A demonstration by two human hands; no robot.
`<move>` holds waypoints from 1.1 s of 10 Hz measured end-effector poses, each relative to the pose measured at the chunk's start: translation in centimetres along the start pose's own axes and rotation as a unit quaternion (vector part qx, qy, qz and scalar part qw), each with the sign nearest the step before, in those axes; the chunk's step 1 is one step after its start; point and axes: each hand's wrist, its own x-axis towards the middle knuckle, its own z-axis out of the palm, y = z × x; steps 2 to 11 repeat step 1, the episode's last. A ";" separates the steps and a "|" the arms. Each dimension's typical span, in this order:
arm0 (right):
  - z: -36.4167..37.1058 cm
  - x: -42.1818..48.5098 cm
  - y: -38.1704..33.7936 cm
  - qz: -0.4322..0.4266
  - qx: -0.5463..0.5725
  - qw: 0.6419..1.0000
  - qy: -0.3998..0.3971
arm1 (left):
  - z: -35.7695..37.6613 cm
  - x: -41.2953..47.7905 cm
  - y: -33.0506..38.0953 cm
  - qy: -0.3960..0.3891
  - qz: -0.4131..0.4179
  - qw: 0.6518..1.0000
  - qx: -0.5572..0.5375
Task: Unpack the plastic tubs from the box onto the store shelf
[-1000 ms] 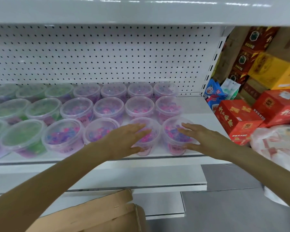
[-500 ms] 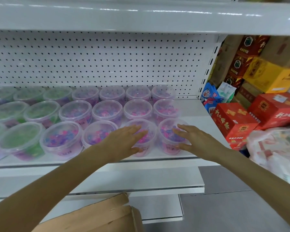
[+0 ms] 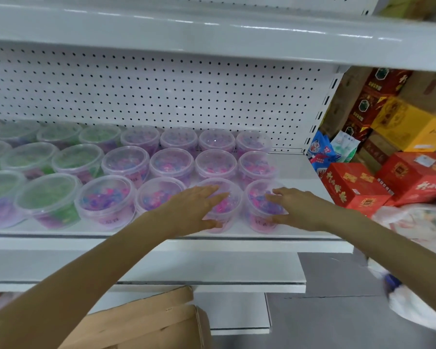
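Looks mostly done to me: the shelf (image 3: 296, 172) already has tubs (image 3: 173, 163) three rows deep, green ones toward its left end and pink/purple ones filling the rest, with only a bare strip left at its right end. The left hand (image 3: 194, 207) lies flat, fingers straight and spread, on a front tub (image 3: 230, 197) at the shelf's front edge. The right hand (image 3: 295, 207) does the same on the end tub (image 3: 258, 201) just beside it, so I'd guess they're just being nudged into line. The box (image 3: 146, 321) sits below the shelf, flaps up. I can't see inside, so no idea how many are left. Material-wise, the tubs are round, see-through thin plastic with clear lids (image 3: 106, 197) and small colourful bits inside. The box is plain brown cardboard, and the shelf is smooth white metal with a pegboard (image 3: 161, 91) back.
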 end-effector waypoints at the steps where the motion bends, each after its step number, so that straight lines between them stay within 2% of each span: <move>1: -1.7 -0.1 -1.7 -0.017 -0.087 0.996 -0.001 | -1.3 -1.1 -0.4 0.004 -0.007 1.000 0.018; 11: -1.7 -0.1 -1.7 -0.017 -0.087 0.996 -0.001 | -1.3 -1.1 -0.4 0.004 -0.007 1.000 0.018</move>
